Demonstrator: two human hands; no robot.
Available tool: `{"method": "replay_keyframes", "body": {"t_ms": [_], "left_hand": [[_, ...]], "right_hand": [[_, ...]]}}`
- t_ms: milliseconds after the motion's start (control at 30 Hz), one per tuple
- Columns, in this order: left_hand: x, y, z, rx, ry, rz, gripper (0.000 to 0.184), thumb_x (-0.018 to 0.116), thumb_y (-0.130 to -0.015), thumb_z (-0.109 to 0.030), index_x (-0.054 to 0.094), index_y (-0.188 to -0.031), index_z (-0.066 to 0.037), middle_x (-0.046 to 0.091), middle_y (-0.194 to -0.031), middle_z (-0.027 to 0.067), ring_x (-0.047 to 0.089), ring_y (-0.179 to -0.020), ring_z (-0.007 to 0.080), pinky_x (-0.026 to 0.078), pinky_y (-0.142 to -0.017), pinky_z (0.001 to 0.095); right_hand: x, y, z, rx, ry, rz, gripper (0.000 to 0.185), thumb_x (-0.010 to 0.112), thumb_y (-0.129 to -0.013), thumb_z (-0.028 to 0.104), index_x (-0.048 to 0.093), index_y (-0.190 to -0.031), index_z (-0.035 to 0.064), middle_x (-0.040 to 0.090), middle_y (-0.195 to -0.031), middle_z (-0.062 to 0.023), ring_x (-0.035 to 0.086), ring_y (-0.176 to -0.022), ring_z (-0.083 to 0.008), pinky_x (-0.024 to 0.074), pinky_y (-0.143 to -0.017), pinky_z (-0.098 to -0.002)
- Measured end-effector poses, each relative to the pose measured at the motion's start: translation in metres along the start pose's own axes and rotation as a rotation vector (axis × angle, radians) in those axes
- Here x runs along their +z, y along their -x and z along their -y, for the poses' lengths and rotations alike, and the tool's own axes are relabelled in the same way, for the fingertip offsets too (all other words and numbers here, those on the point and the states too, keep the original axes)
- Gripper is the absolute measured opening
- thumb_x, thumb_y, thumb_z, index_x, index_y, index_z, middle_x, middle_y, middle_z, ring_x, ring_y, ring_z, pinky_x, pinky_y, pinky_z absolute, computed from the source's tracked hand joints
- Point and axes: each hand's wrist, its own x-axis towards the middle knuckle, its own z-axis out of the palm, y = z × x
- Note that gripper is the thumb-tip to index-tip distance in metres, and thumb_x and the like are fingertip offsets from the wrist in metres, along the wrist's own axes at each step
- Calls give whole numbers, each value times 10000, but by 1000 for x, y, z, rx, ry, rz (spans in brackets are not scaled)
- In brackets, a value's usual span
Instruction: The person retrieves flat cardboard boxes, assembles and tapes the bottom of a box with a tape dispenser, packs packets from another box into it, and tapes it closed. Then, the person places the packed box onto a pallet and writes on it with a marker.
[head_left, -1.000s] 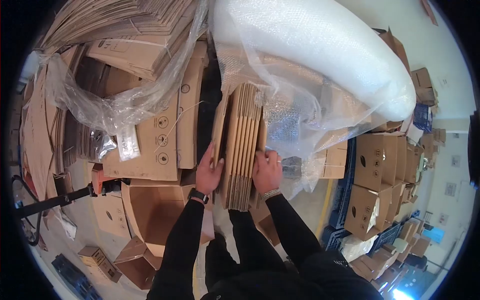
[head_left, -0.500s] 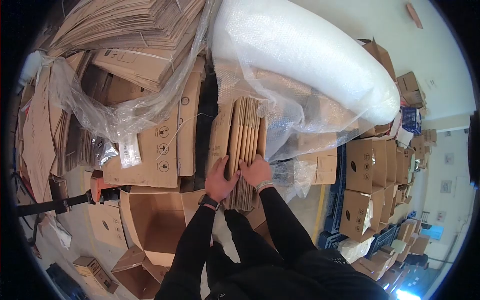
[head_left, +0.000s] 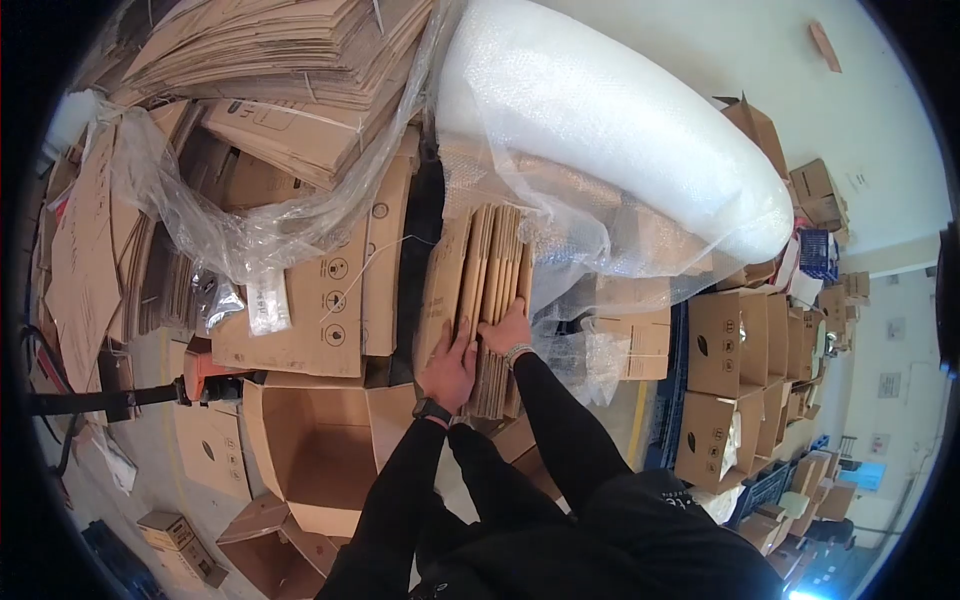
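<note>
A row of flattened cardboard boxes (head_left: 492,262) stands on edge in front of me, leaning slightly, with narrow gaps between some panels. My left hand (head_left: 447,372), a dark watch on its wrist, rests against the left panels with fingers stretched out. Just to the right, my right hand (head_left: 508,334) has its thumb on the top edges and its other fingers bent over the right-hand panels, gripping them. The undersides of its fingers are partly hidden. Clear bubble wrap (head_left: 570,235) drapes beside and behind the row.
A large bubble wrap roll (head_left: 620,120) lies behind. Stacked flat cardboard (head_left: 270,50) and crumpled plastic film (head_left: 230,240) fill the left. An open box (head_left: 325,440) sits below left; boxes on a blue pallet (head_left: 725,430) stand at right.
My left hand has shifted right, its fingers straighter along the panels. My right hand has moved slightly up, and the gaps between the flattened boxes have changed. The view has shifted a little.
</note>
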Motion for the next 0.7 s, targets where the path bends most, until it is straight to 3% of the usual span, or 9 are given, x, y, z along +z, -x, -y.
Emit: {"method": "replay_keyframes", "body": {"t_ms": [67, 200, 267, 333, 367, 400, 467, 567, 700], "left_hand": [[4, -6, 3, 34, 27, -41, 493, 452, -1031, -401, 433, -1504, -265, 480, -1480, 198, 610, -1172, 402, 536, -922, 485], [5, -5, 4, 10, 210, 1, 494, 417, -1044, -435, 435, -1508, -266, 447, -1511, 191, 606, -1184, 395, 523, -950, 477], [5, -22, 37, 84, 304, -90, 527, 410, -1043, -457, 412, -1523, -238, 435, -1497, 250, 565, -1233, 422, 505, -981, 474], [-10, -13, 33, -42, 67, 334, 580, 379, -1039, -497, 382, -1536, -199, 426, -1516, 225, 466, -1344, 419, 395, -1101, 489], [-8, -7, 20, 83, 102, 101, 642, 459, -1010, -494, 352, -1548, -161, 356, -1554, 246, 401, -1392, 440, 344, -1129, 532], [-12, 2, -2, 91, 110, 101, 642, 459, -1010, -494, 352, -1548, -161, 356, -1554, 246, 401, -1392, 440, 344, -1129, 532], [-32, 24, -62, 376, 451, -145, 705, 547, -971, -484, 356, -1540, -115, 293, -1579, 264, 358, -1409, 469, 330, -1132, 545], [-51, 50, -102, 638, 420, -333, 800, 624, -915, -514, 362, -1531, -76, 287, -1581, 267, 343, -1411, 483, 332, -1134, 523], [-36, 46, -96, 805, 298, -159, 954, 695, -835, -586, 330, -1541, -58, 269, -1586, 276, 329, -1424, 472, 316, -1146, 511]], "right_hand": [[-11, -9, 4, -28, 35, -24, 774, 777, -714, 293, 390, -1272, -78, 663, -1067, -319, 655, -1061, -439, 531, -900, -468], [-131, 19, 47, -185, 29, -29, 575, 797, -737, 280, 572, -1148, -52, 694, -1078, -234, 688, -1000, -383, 547, -864, -424], [-182, 12, 29, -525, 20, -92, 585, 784, -750, 332, 537, -1111, -56, 699, -962, -243, 699, -880, -404, 555, -792, -457], [-271, 41, 87, -274, 6, 88, 554, 776, -778, 308, 561, -1128, -63, 711, -951, -196, 713, -837, -289, 565, -750, -387], [-298, 34, 94, -343, -86, 60, 509, 766, -790, 285, 578, -1120, -54, 713, -957, -170, 709, -830, -246, 563, -731, -361], [-318, 36, 97, -400, -184, 32, 464, 756, -803, 262, 594, -1112, -44, 715, -963, -144, 705, -823, -203, 561, -713, -335], [-349, 59, 121, -383, -138, 32, 451, 752, -808, 243, 598, -1121, -42, 715, -973, -125, 701, -823, -189, 560, -711, -330], [-391, 97, 164, -480, -98, 7, 438, 745, -810, 208, 602, -1135, -48, 714, -980, -108, 696, -824, -168, 558, -710, -314], [-440, 157, 202, -512, -43, 0, 391, 696, -837, 173, 606, -1127, -74, 711, -973, -100, 691, -831, -149, 551, -716, -284]]}}
